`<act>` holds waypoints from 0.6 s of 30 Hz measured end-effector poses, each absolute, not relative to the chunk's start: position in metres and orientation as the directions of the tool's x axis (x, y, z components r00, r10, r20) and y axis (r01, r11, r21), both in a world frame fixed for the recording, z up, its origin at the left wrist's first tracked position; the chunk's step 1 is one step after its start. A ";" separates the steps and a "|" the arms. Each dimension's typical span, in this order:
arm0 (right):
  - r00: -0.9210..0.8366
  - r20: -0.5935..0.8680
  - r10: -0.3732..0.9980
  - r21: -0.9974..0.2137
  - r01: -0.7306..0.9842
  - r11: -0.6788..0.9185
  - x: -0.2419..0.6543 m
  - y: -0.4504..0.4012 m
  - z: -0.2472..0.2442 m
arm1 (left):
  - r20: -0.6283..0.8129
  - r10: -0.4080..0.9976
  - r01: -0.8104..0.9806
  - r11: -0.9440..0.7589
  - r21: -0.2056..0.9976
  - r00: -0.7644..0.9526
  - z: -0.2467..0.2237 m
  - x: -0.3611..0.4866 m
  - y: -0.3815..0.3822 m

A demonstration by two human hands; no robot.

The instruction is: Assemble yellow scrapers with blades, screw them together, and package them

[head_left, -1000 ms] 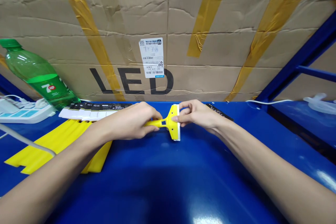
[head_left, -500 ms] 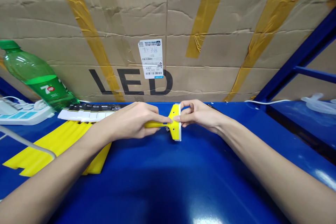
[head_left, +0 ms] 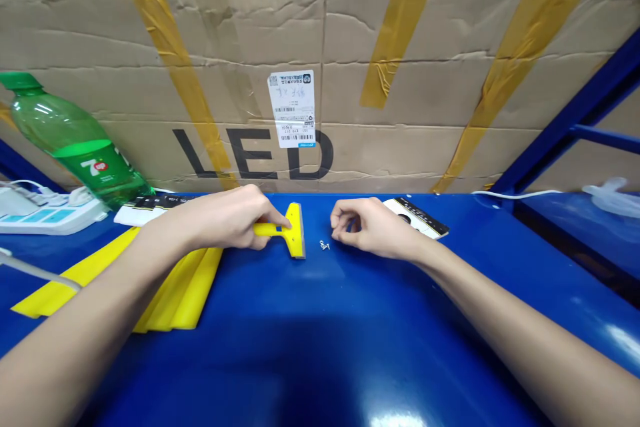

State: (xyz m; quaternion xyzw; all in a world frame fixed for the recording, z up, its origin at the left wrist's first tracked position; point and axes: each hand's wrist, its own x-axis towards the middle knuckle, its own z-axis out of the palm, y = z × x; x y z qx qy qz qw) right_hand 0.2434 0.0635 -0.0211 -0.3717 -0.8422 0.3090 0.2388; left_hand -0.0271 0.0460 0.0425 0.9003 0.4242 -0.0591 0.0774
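My left hand (head_left: pixel 237 217) is closed round the handle of a yellow scraper (head_left: pixel 295 232), index finger and thumb near its head. The scraper's straight metal blade edge faces right. To the right of the blade and apart from it, my right hand (head_left: pixel 367 225) has its fingers curled together in a pinch. What is in it, if anything, I cannot make out. Behind the right hand lies a white and black printed card (head_left: pixel 425 221), partly covered by the hand. Small white letters (head_left: pixel 324 245) show on the blue tabletop (head_left: pixel 320 320) between the hands.
Several long yellow pieces (head_left: pixel 187 297) and black-and-white printed cards (head_left: pixel 135 212) lie left, partly under my forearm. Further left are a green 7up bottle (head_left: pixel 95 160) and a white power strip (head_left: pixel 65 217). A large cardboard box (head_left: pixel 400 140) stands behind; a blue frame (head_left: pixel 565 113) is at right.
The scraper has moved left with my left hand, away from my right hand, which no longer touches its blade edge. The pale strip along that edge is gone, and bare metal shows.
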 end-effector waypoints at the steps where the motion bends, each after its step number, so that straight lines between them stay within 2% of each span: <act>1: -0.619 0.203 0.759 -0.658 0.488 0.574 0.241 0.063 -0.023 | -0.184 0.752 0.774 -0.626 0.100 0.632 0.042 -0.027 0.045; 4: -0.619 0.234 0.749 -0.617 0.501 0.607 0.232 0.061 -0.026 | -0.202 0.745 0.771 -0.626 0.117 0.636 0.041 -0.026 0.042; 10: -0.602 0.118 0.790 -0.613 0.581 0.535 0.218 0.061 -0.028 | -0.217 0.742 0.772 -0.620 0.142 0.635 0.044 -0.023 0.037; 18: -0.546 0.151 0.824 -0.594 0.616 0.517 0.208 0.058 -0.030 | -0.182 0.711 0.734 -0.654 0.185 0.679 0.036 -0.023 0.036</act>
